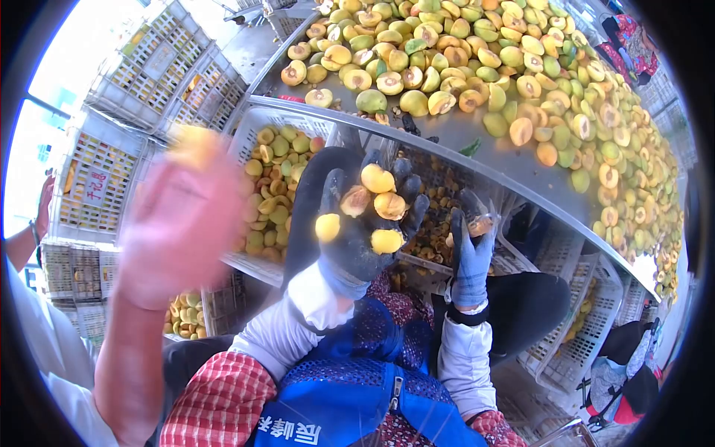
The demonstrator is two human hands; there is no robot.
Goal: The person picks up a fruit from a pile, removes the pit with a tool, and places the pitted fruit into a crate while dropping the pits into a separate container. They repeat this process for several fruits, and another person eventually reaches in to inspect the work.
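My left hand [365,216], in a dark-palmed glove, is palm up with its fingers spread, and several yellow-orange fruit pieces [389,206] rest on the palm and fingers. To its right, below the table edge, my right hand [473,246] wears a similar glove. Its fingers are bent round something brownish and partly see-through, too unclear to name. A crate [277,118] of halved fruit stands left of my left hand. Behind both hands, the metal table [514,167] bears a large heap of halved fruit [447,56].
Close on the left, another person's blurred bare hand [182,216] holds a yellow-orange piece. Stacked plastic crates [97,175] stand at the far left. More crates [577,320] are under the table at the right. Brownish pieces [439,190] lie in a container beneath the table edge.
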